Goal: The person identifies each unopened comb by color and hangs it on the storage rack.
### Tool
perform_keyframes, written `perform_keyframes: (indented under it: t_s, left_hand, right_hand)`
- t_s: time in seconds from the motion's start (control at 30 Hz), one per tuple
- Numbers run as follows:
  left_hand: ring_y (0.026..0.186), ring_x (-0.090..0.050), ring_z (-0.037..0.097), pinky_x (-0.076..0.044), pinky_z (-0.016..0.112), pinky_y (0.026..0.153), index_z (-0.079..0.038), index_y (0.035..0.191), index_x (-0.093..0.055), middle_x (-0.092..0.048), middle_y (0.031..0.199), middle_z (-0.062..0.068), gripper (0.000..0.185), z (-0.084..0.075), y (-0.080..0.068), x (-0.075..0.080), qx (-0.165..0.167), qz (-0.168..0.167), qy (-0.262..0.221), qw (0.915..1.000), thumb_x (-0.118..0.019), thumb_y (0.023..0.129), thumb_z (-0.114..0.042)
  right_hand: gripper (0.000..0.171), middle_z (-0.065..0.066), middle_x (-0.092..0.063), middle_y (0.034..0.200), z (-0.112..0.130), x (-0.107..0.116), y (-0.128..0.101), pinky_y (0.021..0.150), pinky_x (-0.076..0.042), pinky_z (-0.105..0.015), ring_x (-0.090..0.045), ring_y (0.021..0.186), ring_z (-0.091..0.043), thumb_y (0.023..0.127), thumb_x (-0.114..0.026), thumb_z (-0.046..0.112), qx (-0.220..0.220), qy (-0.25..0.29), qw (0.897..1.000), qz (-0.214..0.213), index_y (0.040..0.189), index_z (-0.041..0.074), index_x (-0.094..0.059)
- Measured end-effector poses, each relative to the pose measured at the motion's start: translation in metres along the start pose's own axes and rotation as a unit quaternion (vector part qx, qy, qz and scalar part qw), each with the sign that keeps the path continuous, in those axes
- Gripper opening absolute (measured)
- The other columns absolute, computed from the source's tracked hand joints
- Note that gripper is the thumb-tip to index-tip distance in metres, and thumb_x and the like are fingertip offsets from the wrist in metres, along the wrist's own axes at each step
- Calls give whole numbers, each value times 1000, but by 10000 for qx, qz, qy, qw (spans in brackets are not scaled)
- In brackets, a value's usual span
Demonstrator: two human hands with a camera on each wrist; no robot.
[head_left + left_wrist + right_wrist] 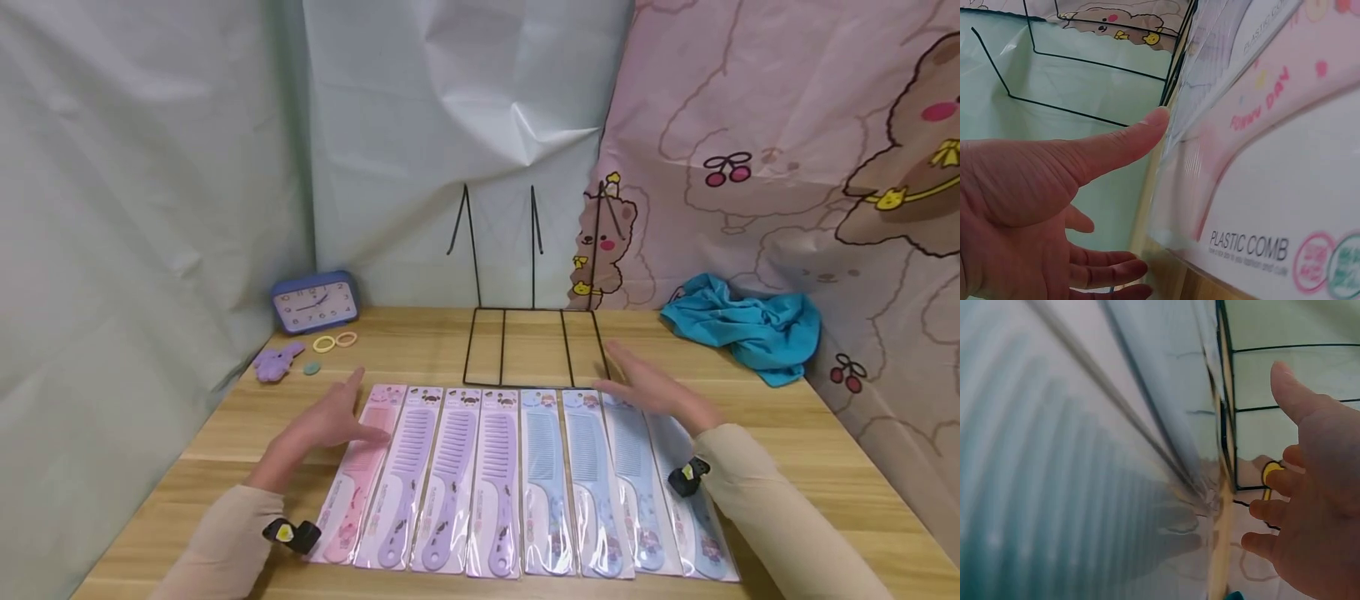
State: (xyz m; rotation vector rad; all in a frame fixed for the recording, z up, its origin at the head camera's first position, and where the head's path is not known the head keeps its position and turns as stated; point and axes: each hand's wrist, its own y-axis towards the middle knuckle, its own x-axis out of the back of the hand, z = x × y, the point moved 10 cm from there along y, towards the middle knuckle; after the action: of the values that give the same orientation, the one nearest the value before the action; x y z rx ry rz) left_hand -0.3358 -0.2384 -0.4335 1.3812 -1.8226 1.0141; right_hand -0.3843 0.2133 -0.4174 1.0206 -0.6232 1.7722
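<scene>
Eight packaged combs lie side by side in a row on the near half of the wooden table (825,433): one pink comb (358,475) at the left end, three purple combs (450,479) next, four blue combs (600,479) on the right.

Left hand (326,425): flat, palm down, fingers straight and loosely together, thumb out. It sits at the left edge of the row, over the top of the pink comb. Left wrist view: thumb tip meets the edge of the pink pack; contact of the other fingers cannot be told.

Right hand (652,387): flat, fingers straight, slightly spread, over the far ends of the rightmost blue combs. Touching or hovering: cannot tell.

Just beyond the row, centre: black wire rack (532,346). Far left: blue clock (313,302), purple clip (276,363), two hair rings (334,341). Far right: teal cloth (746,327).
</scene>
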Motion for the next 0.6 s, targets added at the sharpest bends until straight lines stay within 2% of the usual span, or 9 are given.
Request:
perform_keyframes:
  t_s: [0.13, 0.23, 0.4, 0.6]
  left_hand:
    - [138, -20, 62, -25, 71, 108, 4, 158, -3, -9, 153, 45, 137, -4, -2, 0, -81, -5, 112, 9999, -89, 68, -52]
    - [137, -21, 62, -26, 71, 108, 4, 158, -4, -10, 153, 45, 136, -5, -2, -1, -123, -2, 168, 9998, -89, 67, -52]
    - [140, -15, 60, -22, 71, 109, 3, 158, -6, -10, 155, 42, 135, -5, -1, -3, -99, 20, 217, 9997, -90, 66, -50]
    - [141, -14, 60, -22, 71, 109, 2, 158, -8, -10, 155, 42, 135, -5, -2, -4, -58, 22, 245, 9997, -91, 65, -49]
  right_hand:
    - [86, -29, -16, 161, -3, -5, 9, 118, -18, -59, -18, 147, -45, 100, -59, 42, 20, -69, 10000, 51, 156, -6, -16]
    - [80, -33, -18, 159, -6, -9, 15, 117, -18, -60, -18, 146, -49, 102, -57, 39, 99, -317, 9994, 43, 154, -9, -20]
    - [72, -32, -24, 157, -10, -14, 19, 116, -21, -61, -21, 145, -49, 104, -55, 35, -43, -586, 9981, 202, 154, -7, -25]
    - [70, -31, -23, 158, -14, -20, 19, 116, -23, -59, -23, 145, -48, 105, -54, 34, -384, -620, 9957, 573, 156, -3, -24]
